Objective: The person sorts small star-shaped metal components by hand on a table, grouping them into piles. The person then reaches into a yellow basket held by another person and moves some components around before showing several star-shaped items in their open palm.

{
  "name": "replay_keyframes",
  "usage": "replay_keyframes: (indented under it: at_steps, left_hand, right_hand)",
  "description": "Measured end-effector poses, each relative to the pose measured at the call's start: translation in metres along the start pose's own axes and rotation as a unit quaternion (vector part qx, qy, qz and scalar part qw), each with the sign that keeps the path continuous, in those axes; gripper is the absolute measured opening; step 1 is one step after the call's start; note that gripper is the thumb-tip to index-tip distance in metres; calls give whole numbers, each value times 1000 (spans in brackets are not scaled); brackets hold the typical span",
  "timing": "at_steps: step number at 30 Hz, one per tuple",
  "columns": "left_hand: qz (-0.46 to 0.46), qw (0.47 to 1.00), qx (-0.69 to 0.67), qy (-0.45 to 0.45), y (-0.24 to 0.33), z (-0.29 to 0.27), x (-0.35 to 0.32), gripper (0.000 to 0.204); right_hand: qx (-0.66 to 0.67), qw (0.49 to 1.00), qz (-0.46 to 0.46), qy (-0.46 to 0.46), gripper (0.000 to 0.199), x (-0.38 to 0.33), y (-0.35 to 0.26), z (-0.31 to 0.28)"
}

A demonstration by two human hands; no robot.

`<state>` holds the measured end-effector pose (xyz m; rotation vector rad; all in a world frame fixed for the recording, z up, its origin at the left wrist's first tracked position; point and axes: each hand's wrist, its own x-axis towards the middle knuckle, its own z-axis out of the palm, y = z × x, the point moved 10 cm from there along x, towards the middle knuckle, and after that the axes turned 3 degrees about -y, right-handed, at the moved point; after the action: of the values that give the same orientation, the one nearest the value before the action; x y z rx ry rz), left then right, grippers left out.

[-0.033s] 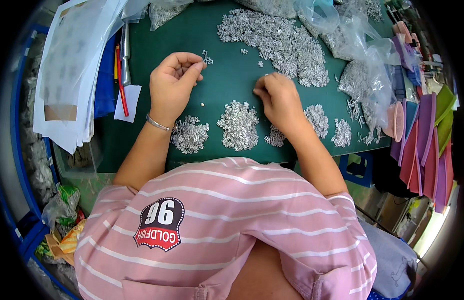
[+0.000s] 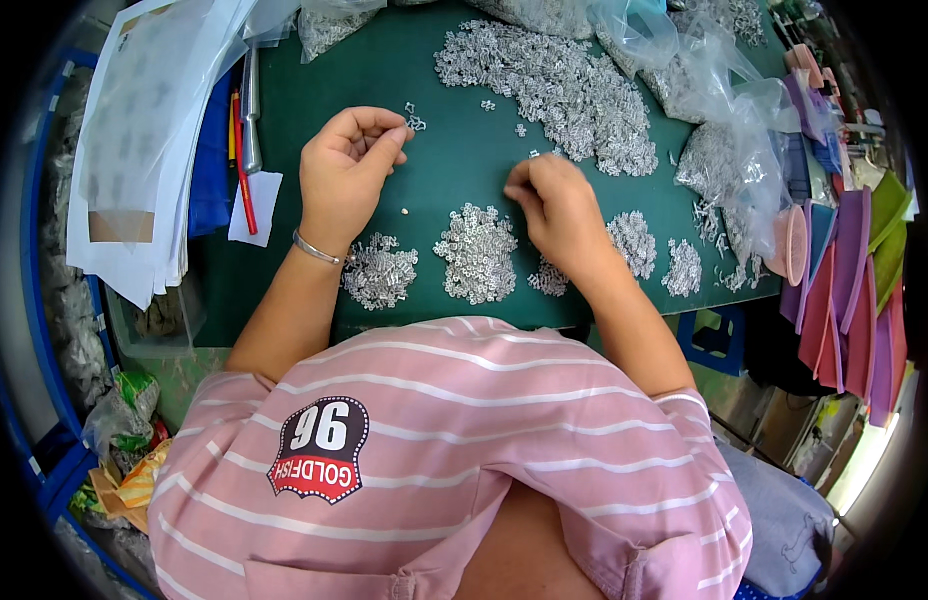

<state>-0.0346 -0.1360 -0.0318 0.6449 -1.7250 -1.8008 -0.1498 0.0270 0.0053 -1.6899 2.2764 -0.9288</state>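
Note:
My left hand (image 2: 349, 165) rests on the green mat (image 2: 454, 170), a silver bracelet on its wrist. Its thumb and fingers are pinched together on a few small silver metal parts (image 2: 415, 121) at the fingertips. My right hand (image 2: 556, 205) lies knuckles-up, fingers curled down onto the mat beside a big spread of the same silver parts (image 2: 554, 85); what its fingers hold is hidden. Small sorted heaps lie near me: one (image 2: 379, 272) by my left wrist, one (image 2: 476, 252) between my hands, and others (image 2: 634, 240) right of my right hand.
Clear plastic bags of parts (image 2: 729, 120) crowd the far right of the mat. A stack of white paper (image 2: 144, 140), a red pen (image 2: 242, 165) and a metal tool (image 2: 252, 105) lie at the left. Coloured sheets (image 2: 849, 270) hang at the right edge.

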Motion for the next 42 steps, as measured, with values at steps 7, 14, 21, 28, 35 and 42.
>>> replay_keyframes:
  at_steps: [7, 14, 21, 28, 35, 42]
  left_hand:
    - [8, 1000, -10, -5, 2, 1, -2, 12]
    - [-7, 1000, -5, -2, -2, 0, 1, 12]
    - [9, 1000, -1, -3, 3, 2, -2, 11]
    - [-3, 1000, -5, -12, 0, 5, -2, 11]
    - [-5, 1000, 3, -1, -1, 2, -1, 11]
    - [22, 1000, 1, -9, 4, 3, -3, 11]
  right_hand:
    - [92, 991, -29, -90, 9, -9, -27, 4]
    - [-132, 988, 26, 80, 8, 34, 24, -9]
    - [-91, 993, 38, 60, 9, 26, 40, -20]
    - [-108, 992, 40, 52, 8, 32, 36, -9]
    - [-128, 989, 48, 48, 7, 38, 36, -10]
    - [7, 996, 92, -9, 13, 10, 33, -24]
